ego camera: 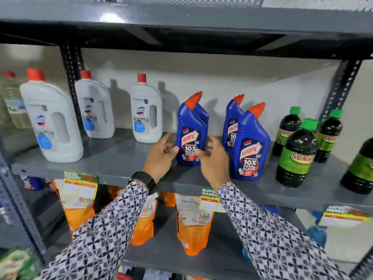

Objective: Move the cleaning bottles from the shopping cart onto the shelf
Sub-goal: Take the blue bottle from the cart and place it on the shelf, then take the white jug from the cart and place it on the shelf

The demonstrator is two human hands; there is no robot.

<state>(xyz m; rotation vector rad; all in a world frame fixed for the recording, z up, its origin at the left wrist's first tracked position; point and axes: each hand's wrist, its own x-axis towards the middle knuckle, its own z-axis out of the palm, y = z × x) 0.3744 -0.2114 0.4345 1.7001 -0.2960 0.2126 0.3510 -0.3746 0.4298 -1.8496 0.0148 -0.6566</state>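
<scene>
A blue Harpic bottle (189, 134) with a red cap stands upright on the grey shelf (121, 158), with a second blue bottle (204, 115) close behind it. My left hand (161, 156) touches its lower left side with the thumb, fingers loosely spread. From the right, my right hand (214, 158) wraps its lower part, thumb on the label and fingers behind. Two more Harpic bottles (251, 144) stand just to the right. No shopping cart shows in this view.
Three white red-capped bottles (146, 112) line the shelf's left side, and green-capped dark bottles (296, 154) crowd the right. The shelf above (181, 19) hangs low over the bottles. Orange refill pouches (192, 223) and price tags (209, 203) fill the shelf below.
</scene>
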